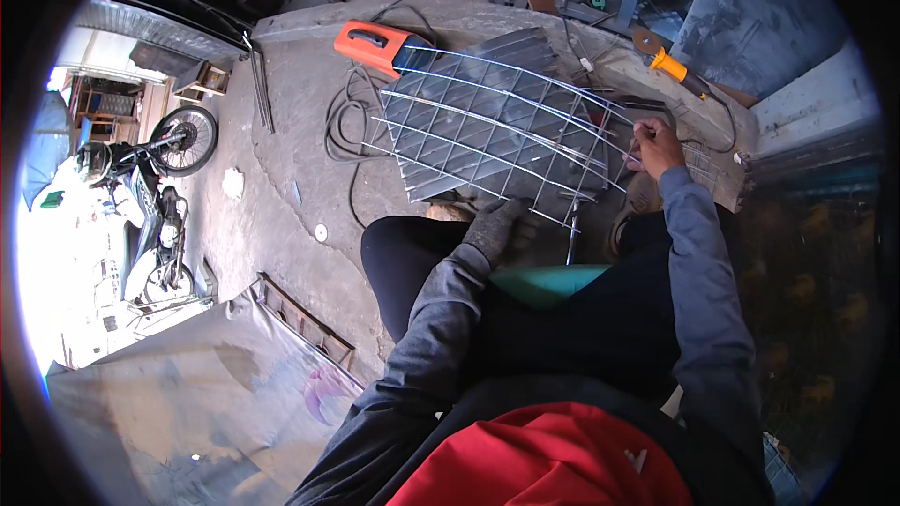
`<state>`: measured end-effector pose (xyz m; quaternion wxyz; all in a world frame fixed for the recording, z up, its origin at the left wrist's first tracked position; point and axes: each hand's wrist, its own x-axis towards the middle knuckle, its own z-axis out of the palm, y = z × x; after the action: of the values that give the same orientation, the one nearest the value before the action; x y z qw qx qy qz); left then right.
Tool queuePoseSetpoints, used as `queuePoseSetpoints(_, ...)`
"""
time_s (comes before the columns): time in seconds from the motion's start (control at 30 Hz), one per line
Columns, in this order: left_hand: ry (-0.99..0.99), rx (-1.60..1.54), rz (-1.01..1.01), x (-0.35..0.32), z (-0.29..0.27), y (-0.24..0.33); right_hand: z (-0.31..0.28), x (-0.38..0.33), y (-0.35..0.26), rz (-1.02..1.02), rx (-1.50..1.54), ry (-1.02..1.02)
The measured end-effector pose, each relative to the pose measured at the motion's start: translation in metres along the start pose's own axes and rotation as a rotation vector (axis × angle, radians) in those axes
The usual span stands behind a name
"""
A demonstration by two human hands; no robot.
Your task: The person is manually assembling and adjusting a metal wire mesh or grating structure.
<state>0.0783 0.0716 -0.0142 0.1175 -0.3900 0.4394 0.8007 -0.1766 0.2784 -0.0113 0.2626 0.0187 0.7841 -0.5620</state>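
Observation:
A grid of thin metal rods (507, 143) lies over a dark ribbed metal sheet (520, 47) on the floor before me. My left hand (500, 230), in a grey glove, is curled at the grid's near edge, its fingers around the outer rod. My right hand (659, 144) is bare and raised at the grid's right end, beside the rod tips. Its thumb and fingertips are pinched together; whatever they hold is too small to make out. Beyond the grid's far left corner sits an orange machine with a black handle (368, 45), partly touching the sheet.
A yellow angle grinder (667, 64) rests on the ledge at the far right, its cord trailing. Black cable (345, 122) loops left of the sheet. A motorcycle (155, 201) stands farther left. A grey tarp-like sheet (216, 394) spreads at the near left.

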Motion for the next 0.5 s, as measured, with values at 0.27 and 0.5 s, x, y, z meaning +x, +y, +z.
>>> queuePoseSetpoints(0.27,0.002,0.047,0.019,-0.003,0.005,0.004,-0.011,0.016,0.006,-0.186,-0.019,0.039)
queuePoseSetpoints(0.5,0.015,0.061,0.005,0.001,0.002,0.003,-0.02,0.033,0.016,-0.167,-0.106,0.069)
